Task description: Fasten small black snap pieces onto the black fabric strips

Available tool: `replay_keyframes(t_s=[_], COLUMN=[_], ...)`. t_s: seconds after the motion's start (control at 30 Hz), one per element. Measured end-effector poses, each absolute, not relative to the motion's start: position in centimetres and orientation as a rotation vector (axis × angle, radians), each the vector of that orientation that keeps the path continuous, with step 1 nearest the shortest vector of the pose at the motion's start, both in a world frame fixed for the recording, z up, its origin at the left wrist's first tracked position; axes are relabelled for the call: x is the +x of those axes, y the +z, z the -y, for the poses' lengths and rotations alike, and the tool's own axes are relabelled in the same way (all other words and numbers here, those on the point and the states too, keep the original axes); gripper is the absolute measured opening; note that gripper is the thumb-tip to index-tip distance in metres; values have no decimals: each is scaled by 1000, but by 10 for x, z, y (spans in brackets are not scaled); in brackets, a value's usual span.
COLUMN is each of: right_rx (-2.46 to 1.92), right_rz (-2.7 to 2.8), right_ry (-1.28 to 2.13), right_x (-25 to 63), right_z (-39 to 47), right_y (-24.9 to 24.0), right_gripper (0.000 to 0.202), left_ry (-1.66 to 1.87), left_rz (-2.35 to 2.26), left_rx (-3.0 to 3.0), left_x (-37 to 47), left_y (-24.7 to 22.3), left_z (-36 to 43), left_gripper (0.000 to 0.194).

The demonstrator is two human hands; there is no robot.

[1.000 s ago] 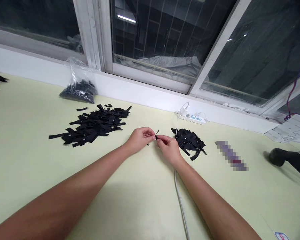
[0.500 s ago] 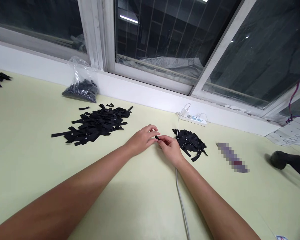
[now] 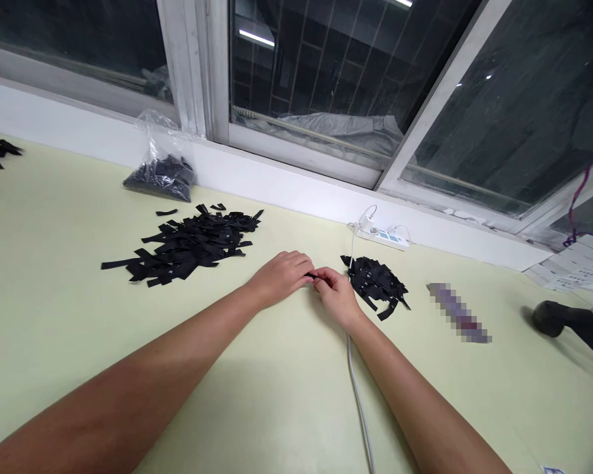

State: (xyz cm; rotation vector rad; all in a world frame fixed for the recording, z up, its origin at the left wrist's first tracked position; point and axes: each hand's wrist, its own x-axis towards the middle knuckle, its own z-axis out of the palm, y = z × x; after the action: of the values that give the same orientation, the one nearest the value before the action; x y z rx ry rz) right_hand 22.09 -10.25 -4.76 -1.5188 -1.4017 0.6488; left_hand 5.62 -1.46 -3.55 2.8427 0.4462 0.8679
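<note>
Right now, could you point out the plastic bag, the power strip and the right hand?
Plastic bag (image 3: 161, 176): head view, its dark filled lower part.
Power strip (image 3: 393, 239): head view, right part of its top.
Right hand (image 3: 339, 298): head view, back of the hand.

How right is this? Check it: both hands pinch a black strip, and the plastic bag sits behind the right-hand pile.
One thing is off: the head view shows the plastic bag behind the left-hand pile. The rest is right: the left hand and the right hand pinch a black strip.
</note>
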Motion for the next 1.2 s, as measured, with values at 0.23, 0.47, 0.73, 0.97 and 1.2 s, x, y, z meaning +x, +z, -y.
replay_keyframes(t_s=[0.23, 0.47, 0.73, 0.97, 1.2], right_rx=[-1556, -1579, -1607, -1624, -1569], right_rz=[1408, 1437, 1511, 1567, 1669], right_ry=[658, 619, 533, 404, 201], right_x=[222, 221, 221, 221, 222], right_z=[102, 104, 105, 106, 107], right_y=[-47, -46, -45, -46, -47], right_gripper=[23, 25, 26, 23, 24], left_ry=[859, 817, 820, 805, 836], left_rz=[-390, -435, -427, -466, -494], left_rx=[2879, 2917, 2857, 2848, 2828], left_x=[57, 57, 57, 56, 56], left_y=[-33, -36, -39, -42, -44], left_z=[16, 15, 12, 12, 11], left_gripper=[24, 22, 19, 16, 11])
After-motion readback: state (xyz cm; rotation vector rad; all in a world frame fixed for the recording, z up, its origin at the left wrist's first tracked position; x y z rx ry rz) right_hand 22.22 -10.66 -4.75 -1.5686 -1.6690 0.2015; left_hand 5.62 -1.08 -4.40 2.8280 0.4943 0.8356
